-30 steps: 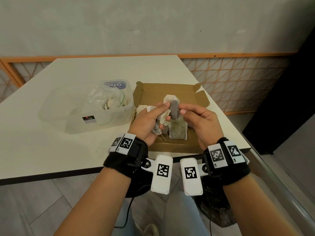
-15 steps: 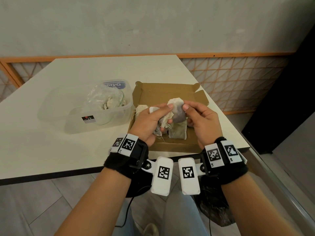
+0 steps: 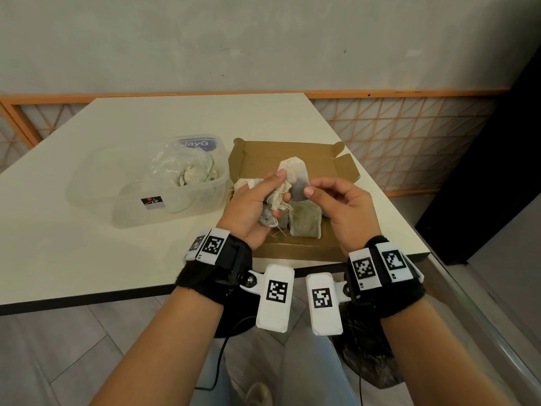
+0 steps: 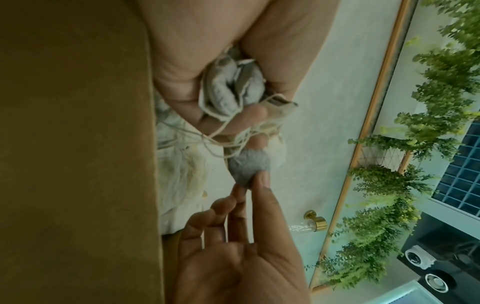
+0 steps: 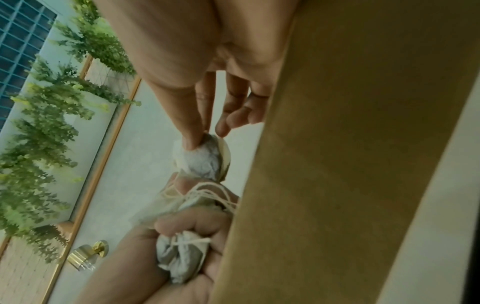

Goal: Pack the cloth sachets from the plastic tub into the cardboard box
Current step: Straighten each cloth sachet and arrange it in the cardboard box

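Note:
Both hands hover over the open cardboard box (image 3: 263, 153). My left hand (image 3: 254, 200) grips a bunch of small cloth sachets (image 3: 276, 202) with tangled strings (image 4: 228, 135); the bunch (image 5: 182, 257) fills its palm. My right hand (image 3: 336, 203) pinches one pale sachet with a dark grey fill (image 3: 295, 177) between thumb and fingertips (image 5: 189, 142), held upright beside the bunch. That sachet (image 4: 249, 166) still hangs on the strings. A flat greenish sachet (image 3: 304, 222) lies in the box below, and another (image 3: 244, 183) lies at the box's left side. The clear plastic tub (image 3: 140, 206) stands left of the box.
The tub holds a crumpled clear bag (image 3: 181, 165) with more sachets inside. The box sits near the white table's front right corner (image 3: 421, 254). An orange lattice railing (image 3: 409, 136) runs behind the table. My legs and a cable show under the table's edge.
The right hand has turned the grey-filled sachet from edge-on to face-on and lifted it a little away from the left hand's bunch. The left hand stays in place.

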